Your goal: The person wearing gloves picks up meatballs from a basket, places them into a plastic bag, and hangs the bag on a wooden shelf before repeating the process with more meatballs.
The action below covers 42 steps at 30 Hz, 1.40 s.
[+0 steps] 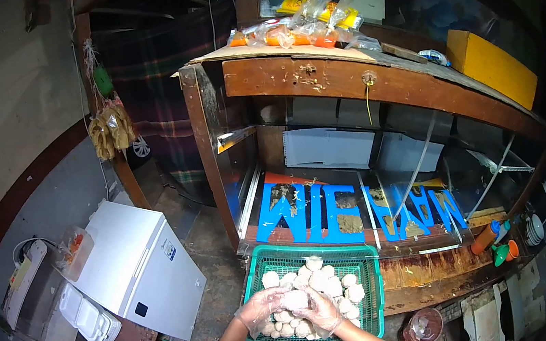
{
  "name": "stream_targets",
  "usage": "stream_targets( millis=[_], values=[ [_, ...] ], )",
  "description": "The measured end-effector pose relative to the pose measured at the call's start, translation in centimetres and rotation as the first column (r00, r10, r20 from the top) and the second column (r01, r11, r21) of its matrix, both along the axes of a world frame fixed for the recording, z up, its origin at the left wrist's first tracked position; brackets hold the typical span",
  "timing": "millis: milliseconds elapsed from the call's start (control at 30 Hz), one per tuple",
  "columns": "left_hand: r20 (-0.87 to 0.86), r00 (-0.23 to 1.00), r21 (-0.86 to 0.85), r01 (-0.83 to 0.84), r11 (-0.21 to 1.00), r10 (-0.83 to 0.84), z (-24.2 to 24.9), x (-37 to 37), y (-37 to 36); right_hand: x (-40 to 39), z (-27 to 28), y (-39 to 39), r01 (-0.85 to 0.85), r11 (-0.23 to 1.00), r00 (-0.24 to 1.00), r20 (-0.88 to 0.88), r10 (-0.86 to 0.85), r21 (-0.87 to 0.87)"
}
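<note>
- The ball (295, 300) you hold is white and roundish, with an uneven, slightly lumpy outline; its lower part is hard to make out between your gloves.
- It shows no distinct end and no clear long axis, so you cannot tell which way it points.
- It sits over the near half of the green basket (378, 294), between the left and right edges and well apart from the far edge.
- Your left hand (263, 305) comes in over the basket's near-left corner, its fingers (274, 296) reaching rightward along the ball's left side.
- Your right hand (322, 310) comes over the near edge, toward the right corner, its fingers curving up and leftward around the ball's right side.
- The fingers of both hands grasp the ball between them, inside thin clear gloves.
- Your forearms slant inward from the two sides, so your hands meet at the ball.
- Around and below it, more white balls (316, 279) fill much of the basket, smaller ones toward the near-left corner.
- Past the basket's right edge runs the wooden surface (432, 277).
</note>
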State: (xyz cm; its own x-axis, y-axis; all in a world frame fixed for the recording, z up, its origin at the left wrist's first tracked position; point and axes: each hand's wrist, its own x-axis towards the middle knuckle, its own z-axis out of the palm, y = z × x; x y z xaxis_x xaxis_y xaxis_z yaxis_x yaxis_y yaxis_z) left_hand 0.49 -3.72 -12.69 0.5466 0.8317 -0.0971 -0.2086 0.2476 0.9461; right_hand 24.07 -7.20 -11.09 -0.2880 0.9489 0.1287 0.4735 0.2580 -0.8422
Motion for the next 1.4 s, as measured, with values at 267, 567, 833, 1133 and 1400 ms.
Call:
stream_targets(
  millis=[267, 567, 833, 1133, 1400],
  values=[
    [-0.016, 0.999, 0.040, 0.049, 0.998, -0.049, 3.0, 1.5, -3.3, 1.5, -2.4, -0.8, -0.032, 0.999, 0.951, -0.308, 0.028, -0.008],
    [-0.137, 0.990, 0.011, 0.037, 0.999, -0.035, -2.0, 2.4, -5.0, 3.5, -3.1, -2.6, -0.146, 0.950, 0.939, -0.340, 0.046, -0.277],
    [-0.120, 0.992, 0.068, -0.032, 0.997, 0.040, -0.7, 3.7, -6.8, 3.9, -6.0, -3.1, -0.287, 0.881, 0.733, -0.679, -0.050, -0.376],
    [-0.140, 0.986, -0.043, -0.094, 0.995, 0.087, 1.6, 4.1, -6.8, 3.5, -1.7, -3.9, -0.213, 0.879, 0.772, -0.624, -0.116, -0.427],
    [-0.039, 0.994, -0.079, -0.105, 0.991, 0.103, 0.7, 3.8, -6.0, 2.7, -3.8, -4.0, -0.180, 0.900, 0.750, -0.647, -0.135, -0.396]
  ],
)
